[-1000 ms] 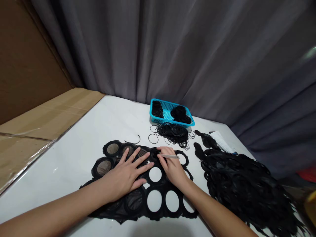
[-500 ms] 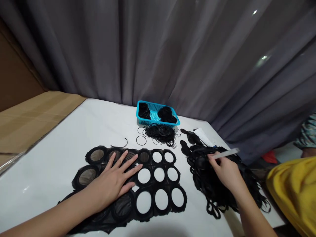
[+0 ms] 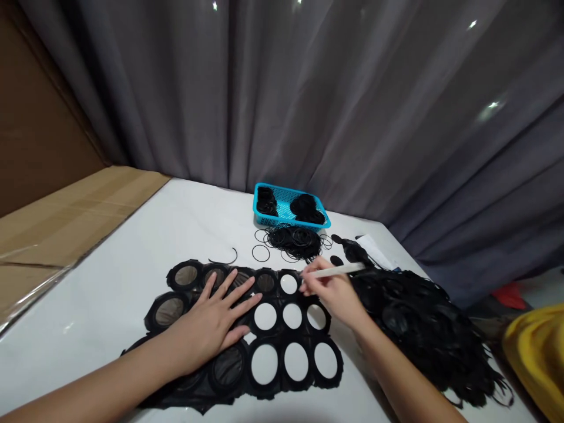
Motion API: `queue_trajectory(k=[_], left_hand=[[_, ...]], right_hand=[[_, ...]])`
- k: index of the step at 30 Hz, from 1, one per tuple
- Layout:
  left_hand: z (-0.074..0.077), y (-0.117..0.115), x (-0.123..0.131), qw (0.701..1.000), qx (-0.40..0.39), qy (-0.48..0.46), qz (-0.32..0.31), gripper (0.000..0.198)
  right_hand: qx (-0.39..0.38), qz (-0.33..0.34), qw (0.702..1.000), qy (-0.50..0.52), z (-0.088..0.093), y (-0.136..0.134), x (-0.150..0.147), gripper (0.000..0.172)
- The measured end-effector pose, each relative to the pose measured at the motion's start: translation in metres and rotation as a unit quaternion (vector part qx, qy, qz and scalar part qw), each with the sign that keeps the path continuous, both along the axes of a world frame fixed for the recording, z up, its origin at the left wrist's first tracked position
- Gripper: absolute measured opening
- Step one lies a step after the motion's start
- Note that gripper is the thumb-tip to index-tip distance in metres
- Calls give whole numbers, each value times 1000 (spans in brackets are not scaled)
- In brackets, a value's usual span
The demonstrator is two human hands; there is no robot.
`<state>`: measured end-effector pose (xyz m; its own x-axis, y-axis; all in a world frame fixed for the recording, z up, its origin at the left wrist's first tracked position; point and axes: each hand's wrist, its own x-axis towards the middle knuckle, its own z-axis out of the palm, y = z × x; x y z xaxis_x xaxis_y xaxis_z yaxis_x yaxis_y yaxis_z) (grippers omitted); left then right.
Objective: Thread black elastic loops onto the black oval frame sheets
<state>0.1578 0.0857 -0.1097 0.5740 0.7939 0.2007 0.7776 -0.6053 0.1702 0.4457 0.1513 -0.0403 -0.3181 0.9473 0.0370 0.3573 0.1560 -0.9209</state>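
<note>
A black sheet [image 3: 280, 338] lies flat on the near part of the white desk [image 3: 123, 282], ragged along its edges and pierced by rows of thick-rimmed round openings. Toward its left, several openings are covered by dark, see-through film; toward its right, most show plain white (one in the top corner is hidden by fingers).

The left hand [image 3: 218, 317] rests palm down on the left half of the sheet, fingers spread wide, grasping nothing. The sheet stretches out beneath it and past it on both sides. The right hand [image 3: 332, 294] is curled, with a slim white stick [image 3: 335, 271] held between thumb and fingers; its fingertips are at the sheet's far right corner, just beside a white opening. Whether they touch the sheet, I cannot tell.

Right of the sheet, a tangled pile of black strips [image 3: 418, 329] spreads along the desk's right edge. Beyond the sheet's far edge lie a thin curved strip [image 3: 222, 262], one loose ring [image 3: 260, 261] and a heap of thin rings [image 3: 295, 241]. Farther still, near the desk's far edge, a blue basket [image 3: 284, 207] holds two black bunches. Cardboard [image 3: 79, 217] borders the left edge; a grey curtain [image 3: 273, 106] hangs behind.
</note>
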Motion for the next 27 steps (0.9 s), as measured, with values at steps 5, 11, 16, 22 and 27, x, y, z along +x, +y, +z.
queue_trajectory(k=[5,11,16,22,27], left_hand=[[4,-3,2,1000,-27,9,-1,56],[9,-4,4,998,-61,18,4,56],[8,-5,5,998,-58,10,6,55],[7,-5,5,998,-59,14,6,56],[6,-5,5,999,-44,9,6,55]], right_hand=[[-46,107,993,3,-30,13,-55,13],[16,110,992,-62,-31,16,-56,16],[-8,120,991,-51,-31,17,-53,16],[-20,135,990,-46,-33,21,-51,18],[-15,143,988,-49,-32,21,-50,18]])
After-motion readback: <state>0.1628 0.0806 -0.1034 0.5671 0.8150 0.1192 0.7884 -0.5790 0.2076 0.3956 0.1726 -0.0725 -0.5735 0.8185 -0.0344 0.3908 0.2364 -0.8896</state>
